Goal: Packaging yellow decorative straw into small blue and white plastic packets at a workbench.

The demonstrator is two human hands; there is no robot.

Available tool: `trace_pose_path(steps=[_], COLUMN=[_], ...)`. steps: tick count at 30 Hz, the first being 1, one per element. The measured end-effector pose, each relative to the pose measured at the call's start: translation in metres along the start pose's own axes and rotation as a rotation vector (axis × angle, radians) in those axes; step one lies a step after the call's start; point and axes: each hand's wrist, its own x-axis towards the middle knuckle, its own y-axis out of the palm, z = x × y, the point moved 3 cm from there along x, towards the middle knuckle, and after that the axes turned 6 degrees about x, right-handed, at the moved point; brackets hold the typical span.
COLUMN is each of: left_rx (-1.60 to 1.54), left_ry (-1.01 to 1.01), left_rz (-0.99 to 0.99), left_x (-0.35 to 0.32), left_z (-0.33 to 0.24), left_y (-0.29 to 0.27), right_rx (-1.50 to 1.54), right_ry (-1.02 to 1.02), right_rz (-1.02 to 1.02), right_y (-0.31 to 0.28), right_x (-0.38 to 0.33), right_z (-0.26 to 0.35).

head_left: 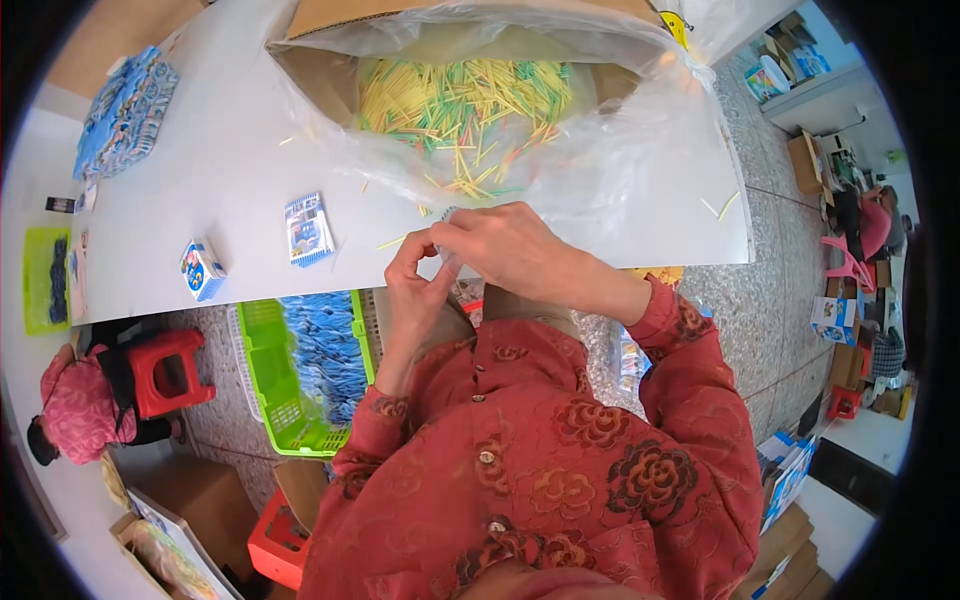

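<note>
Both my hands meet over the near edge of the white table [240, 245], fingers pinched together. Between them is a small packet [448, 216] with a bluish edge, mostly covered by the fingers. My left hand [415, 290] grips it from below, thumb and forefinger closed. My right hand [510, 250] reaches over from the right, its fingers closed on the packet's upper part. Just beyond lies a heap of thin yellow, green and pink sticks [465, 95] in a plastic-lined cardboard box [315, 80]. A flat blue-and-white packet [308, 230] rests left of my hands.
A small blue-and-white box [202, 270] stands near the table's front edge. Stacked blue packs [128, 115] sit at the far left. Below the table, a green basket [262, 330] holds many blue packets. Another person [90, 400] sits beside a red stool [168, 372].
</note>
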Motion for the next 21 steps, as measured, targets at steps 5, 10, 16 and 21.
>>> trace_pose_path(steps=[5,10,16,21], left_rx=[0.006,-0.018,-0.024,0.002], left_ry=[-0.052,-0.011,-0.005,0.008], left_rz=[0.063,-0.040,-0.030,-0.049], left_x=[-0.005,-0.003,0.001,0.000], left_z=[-0.003,-0.007,-0.004,-0.008], left_y=[0.000,-0.001,0.002,0.006], right_rx=[-0.027,0.038,-0.052,-0.045], right_ry=[0.003,0.002,0.064,0.084], right_rz=[0.005,-0.039,0.031,0.071], right_y=[0.001,-0.001,-0.002,0.002], right_x=[-0.003,-0.003,0.001,0.001], right_z=[0.003,0.006,0.002,-0.003])
